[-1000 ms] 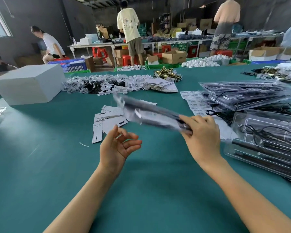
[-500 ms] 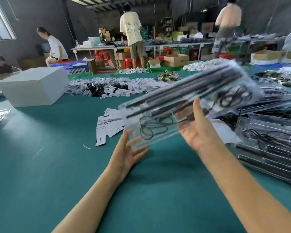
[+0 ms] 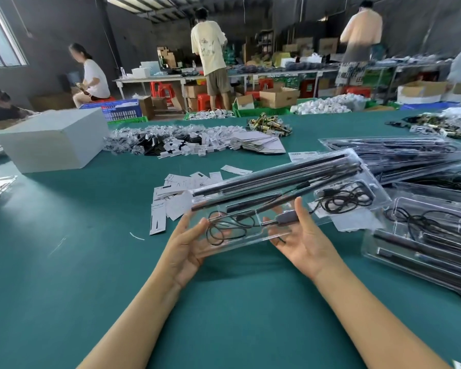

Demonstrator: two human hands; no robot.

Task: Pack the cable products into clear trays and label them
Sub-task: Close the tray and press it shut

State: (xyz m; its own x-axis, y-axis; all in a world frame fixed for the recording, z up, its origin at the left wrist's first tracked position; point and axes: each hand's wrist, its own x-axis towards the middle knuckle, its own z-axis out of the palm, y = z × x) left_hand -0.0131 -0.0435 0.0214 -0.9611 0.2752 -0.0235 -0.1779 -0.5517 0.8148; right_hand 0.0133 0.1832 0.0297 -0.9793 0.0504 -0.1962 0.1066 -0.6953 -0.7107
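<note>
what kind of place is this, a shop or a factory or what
Most likely a small packing workshop, not a shop. A person's hands hold a clear tray of black rods and cables over a big green table strewn with loose labels, with stacked filled trays and cardboard boxes behind.

Fingers of left hand [image 3: 186, 249] and right hand [image 3: 301, 241] partly veiled beneath the clear tray [image 3: 285, 198], packed trays [image 3: 423, 243] beyond the right fingertips cut off at frame edge, label sheet [image 3: 302, 155] print past the fingertips unreadable
</note>
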